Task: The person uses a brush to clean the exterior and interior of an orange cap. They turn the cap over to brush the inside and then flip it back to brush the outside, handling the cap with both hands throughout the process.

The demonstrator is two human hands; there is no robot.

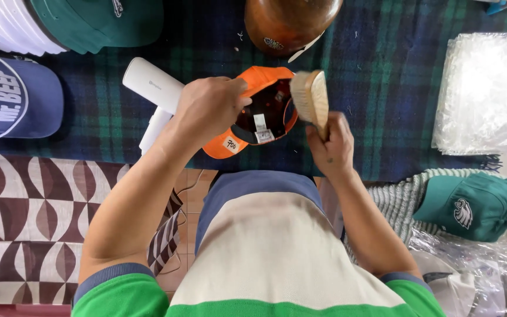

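Your left hand point(209, 108) gripped the orange cap point(259, 111) over the plaid cloth point(382, 117); your right hand point(331, 147) clenched the wooden brush point(310, 97). The cap likely handled light and soft; its rim offered the firmest hold.

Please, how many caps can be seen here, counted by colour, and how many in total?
Orange cap, held by the left hand while the right hand holds a wooden brush: 1
Green caps: 2
Navy cap: 1
Total: 4 caps
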